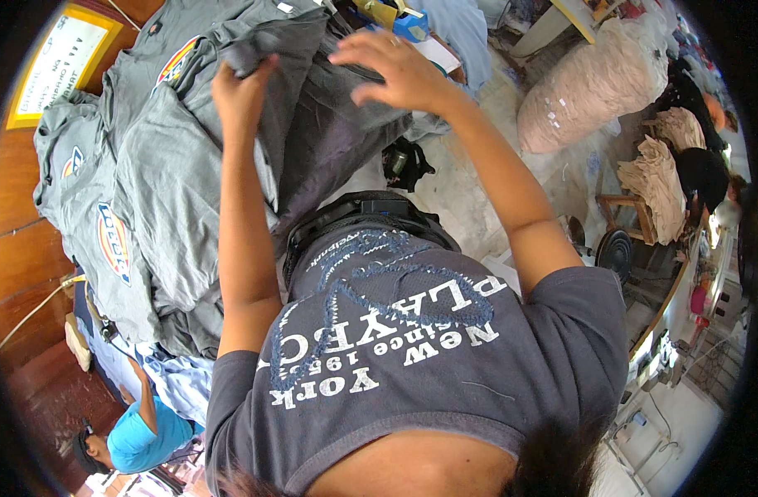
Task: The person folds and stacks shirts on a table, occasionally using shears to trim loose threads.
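Observation:
A heap of grey T-shirts (171, 174), some with a colourful oval print on the chest, spreads over the left and top of the view. My left hand (244, 89) is closed on a bunched fold of a grey T-shirt (281, 58), lifting part of it above the others. To its right, my right hand (395, 73) hovers over the dark grey cloth. Its fingers are bent but apart, with nothing between them.
Beyond my right hand lie a blue box (410, 26) and pale blue cloth (466, 41). A large stuffed plastic sack (594, 83) stands on the floor at right, near a wooden stool (627, 211) bearing beige cloth. A person in a blue shirt (151, 435) is at lower left.

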Available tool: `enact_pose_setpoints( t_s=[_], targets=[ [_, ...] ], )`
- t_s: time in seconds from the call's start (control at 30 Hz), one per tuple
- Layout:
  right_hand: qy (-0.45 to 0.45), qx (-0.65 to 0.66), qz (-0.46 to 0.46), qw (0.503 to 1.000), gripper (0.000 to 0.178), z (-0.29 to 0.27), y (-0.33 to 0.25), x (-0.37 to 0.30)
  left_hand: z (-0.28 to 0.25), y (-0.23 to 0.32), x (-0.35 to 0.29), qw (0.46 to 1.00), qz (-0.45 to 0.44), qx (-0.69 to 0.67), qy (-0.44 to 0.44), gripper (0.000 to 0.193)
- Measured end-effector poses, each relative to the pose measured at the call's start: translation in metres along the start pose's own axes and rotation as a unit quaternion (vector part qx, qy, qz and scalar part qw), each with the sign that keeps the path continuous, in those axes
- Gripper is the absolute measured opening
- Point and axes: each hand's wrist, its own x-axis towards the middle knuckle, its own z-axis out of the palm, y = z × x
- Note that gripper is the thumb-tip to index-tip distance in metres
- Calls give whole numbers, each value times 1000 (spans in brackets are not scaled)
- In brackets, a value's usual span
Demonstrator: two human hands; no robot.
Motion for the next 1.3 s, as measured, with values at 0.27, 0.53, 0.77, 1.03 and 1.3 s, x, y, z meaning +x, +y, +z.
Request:
enact_pose_setpoints(
  t_s=[0.27,0.53,0.77,1.03,1.3],
  targets=[
    [-45,-2,56,997,16,4,30,-39,5,4,-13,999,-45,-29,-7,27],
    [39,-59,26,997,9,13,3,47,39,13,-27,996,7,8,-89,33],
    [74,54,79,993,16,21,12,24,37,33,-28,971,54,173,-154,35],
    [-201,-63,90,973,43,2,17,-54,13,6,-5,995,-97,-20,-19,28],
    [7,76,41,996,12,-1,27,7,30,3,-17,989,-62,-50,-127,45]
  ],
)
